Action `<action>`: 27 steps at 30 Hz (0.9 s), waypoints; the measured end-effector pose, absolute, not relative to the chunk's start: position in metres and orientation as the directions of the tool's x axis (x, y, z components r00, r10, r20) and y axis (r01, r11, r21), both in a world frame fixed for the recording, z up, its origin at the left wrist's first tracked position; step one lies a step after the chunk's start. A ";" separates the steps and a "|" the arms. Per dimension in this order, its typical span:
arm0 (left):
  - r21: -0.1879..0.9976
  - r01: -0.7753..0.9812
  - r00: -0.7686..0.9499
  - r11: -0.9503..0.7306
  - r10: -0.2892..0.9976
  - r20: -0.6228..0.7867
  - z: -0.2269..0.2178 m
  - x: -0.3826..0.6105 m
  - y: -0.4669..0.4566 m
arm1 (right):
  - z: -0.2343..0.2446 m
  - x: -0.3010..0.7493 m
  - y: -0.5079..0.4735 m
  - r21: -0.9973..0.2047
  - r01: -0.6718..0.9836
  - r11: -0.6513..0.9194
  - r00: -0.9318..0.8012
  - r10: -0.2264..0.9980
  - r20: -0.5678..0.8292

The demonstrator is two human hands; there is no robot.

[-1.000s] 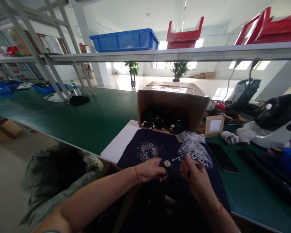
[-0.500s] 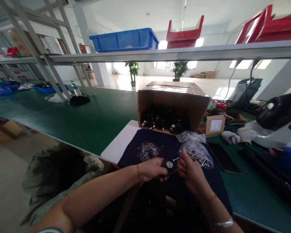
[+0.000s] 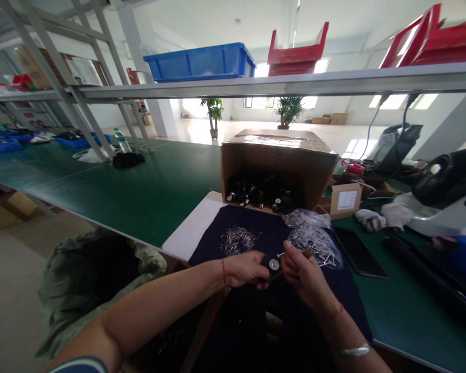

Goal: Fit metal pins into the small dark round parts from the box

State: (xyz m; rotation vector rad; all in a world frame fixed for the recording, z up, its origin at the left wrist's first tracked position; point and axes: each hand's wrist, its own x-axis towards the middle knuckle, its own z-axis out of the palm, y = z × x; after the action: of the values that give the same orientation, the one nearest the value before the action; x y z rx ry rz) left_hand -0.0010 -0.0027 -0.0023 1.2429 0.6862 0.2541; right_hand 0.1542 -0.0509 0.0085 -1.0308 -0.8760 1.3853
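Note:
My left hand (image 3: pixel 245 269) is closed around a small black part with a round metal disc (image 3: pixel 273 264) on its face. My right hand (image 3: pixel 301 272) is right beside it, fingers pinched on a thin metal pin that touches the black part. Both hands hover over a dark blue cloth (image 3: pixel 256 243). A loose pile of metal pins (image 3: pixel 236 240) lies on the cloth ahead of my left hand. A clear plastic bag of pins (image 3: pixel 314 238) lies ahead of my right hand.
An open cardboard box (image 3: pixel 275 155) lying on its side holds several black parts (image 3: pixel 256 196). A small labelled box (image 3: pixel 344 199), a black phone (image 3: pixel 357 252) and a fan (image 3: pixel 442 191) sit to the right on the green table (image 3: pixel 147 186). A bag-lined bin (image 3: pixel 97 274) stands lower left.
My right hand moved left from the bag of pins to the black part and now holds a pin against it. My left hand stayed almost still.

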 end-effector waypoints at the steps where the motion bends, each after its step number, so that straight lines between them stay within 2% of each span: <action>1: 0.927 0.196 0.775 0.319 0.529 -0.346 -0.004 0.000 -0.001 | 0.007 0.154 -0.052 -0.939 -0.335 -0.074 0.028 0.996 -0.088; 7: 0.931 0.308 0.736 0.195 0.572 -0.363 -0.010 0.005 0.001 | -0.011 0.159 -0.064 -0.945 -0.328 -0.012 0.099 0.994 -0.047; 12: 0.921 0.380 0.697 0.091 0.625 -0.350 -0.014 0.004 -0.003 | -0.021 0.170 -0.069 -0.864 -0.497 0.073 0.274 0.959 -0.076; 20: 0.945 0.324 0.574 -0.045 0.804 -0.158 -0.013 0.004 -0.005 | -0.023 0.170 -0.069 -0.848 -0.523 0.089 0.254 0.965 -0.056; 23: 0.957 0.286 0.600 -0.052 0.788 -0.137 -0.007 -0.010 -0.024 | -0.025 0.176 -0.071 -0.823 -0.562 0.082 0.241 0.968 -0.069; 25: 0.966 0.259 0.629 -0.018 0.762 -0.155 -0.016 -0.032 -0.045 | -0.028 0.182 -0.071 -0.763 -0.644 0.054 0.215 0.970 -0.114; 27: 0.969 0.214 0.635 0.121 0.737 -0.232 -0.040 -0.062 -0.067 | -0.031 0.186 -0.071 -0.679 -0.733 0.030 0.189 0.969 -0.161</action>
State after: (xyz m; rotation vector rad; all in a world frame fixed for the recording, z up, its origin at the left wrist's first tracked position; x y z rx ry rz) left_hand -0.0619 -0.0675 -0.0404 1.4361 0.8555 0.4594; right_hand 0.1863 -0.0706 -0.0306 -0.7425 -0.3949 1.3651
